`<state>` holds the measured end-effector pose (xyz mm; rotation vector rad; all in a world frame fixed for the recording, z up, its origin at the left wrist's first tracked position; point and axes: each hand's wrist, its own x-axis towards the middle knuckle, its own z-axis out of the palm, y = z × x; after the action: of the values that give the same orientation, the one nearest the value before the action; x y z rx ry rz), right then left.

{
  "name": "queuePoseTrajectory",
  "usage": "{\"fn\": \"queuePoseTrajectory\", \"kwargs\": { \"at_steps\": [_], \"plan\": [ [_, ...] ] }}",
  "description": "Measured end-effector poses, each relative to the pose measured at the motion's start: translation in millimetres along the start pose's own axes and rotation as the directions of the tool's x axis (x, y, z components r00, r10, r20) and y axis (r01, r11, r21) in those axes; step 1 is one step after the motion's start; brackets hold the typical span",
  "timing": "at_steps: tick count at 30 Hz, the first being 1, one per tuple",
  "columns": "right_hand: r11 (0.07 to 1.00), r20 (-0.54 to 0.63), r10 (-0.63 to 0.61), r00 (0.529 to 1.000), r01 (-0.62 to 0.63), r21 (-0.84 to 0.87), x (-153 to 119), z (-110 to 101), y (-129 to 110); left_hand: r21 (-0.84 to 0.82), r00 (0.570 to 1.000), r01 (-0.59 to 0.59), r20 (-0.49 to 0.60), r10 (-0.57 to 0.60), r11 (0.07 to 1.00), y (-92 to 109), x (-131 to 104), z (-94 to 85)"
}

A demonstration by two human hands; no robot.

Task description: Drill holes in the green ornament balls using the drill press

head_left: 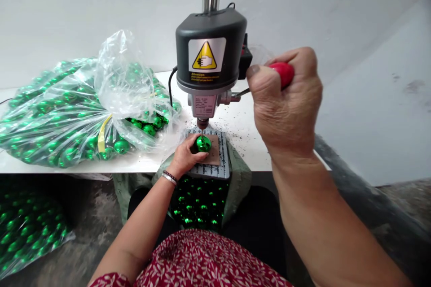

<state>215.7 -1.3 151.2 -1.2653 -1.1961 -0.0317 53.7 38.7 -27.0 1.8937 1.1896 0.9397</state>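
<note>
A shiny green ball rests on a brown board on the drill press base. My left hand is closed around the ball's left side, thumb in front and fingers behind. Directly above it, the drill bit points down from the chuck and appears to meet the ball's top. My right hand is wrapped round the red knob of the drill press lever, to the right of the dark motor housing.
A clear plastic bag full of green balls lies on the white table at left. Another bag of them is on the floor. More green balls sit below the base, at my lap. Dark shavings dot the tabletop.
</note>
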Motion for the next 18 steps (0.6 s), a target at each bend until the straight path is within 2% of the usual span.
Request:
{"fn": "queuePoseTrajectory", "kwargs": {
  "at_steps": [11, 15, 18],
  "plan": [
    [0.995, 0.018, -0.089, 0.996, 0.090, -0.052, -4, -3, 7, 0.035, 0.999, 0.024, -0.026, -0.023, 0.999, 0, 0, 0.2],
    [0.997, 0.006, -0.074, 0.997, 0.074, -0.031, -4, -2, 4, 0.051, 0.998, 0.059, 0.000, -0.059, 0.997, 3, -1, -5.1],
    [0.998, 0.006, -0.058, 0.998, 0.058, 0.006, -4, -3, 2, 0.072, 0.999, 0.037, 0.017, -0.039, 0.997, 3, -3, -8.3]
  ]
}}
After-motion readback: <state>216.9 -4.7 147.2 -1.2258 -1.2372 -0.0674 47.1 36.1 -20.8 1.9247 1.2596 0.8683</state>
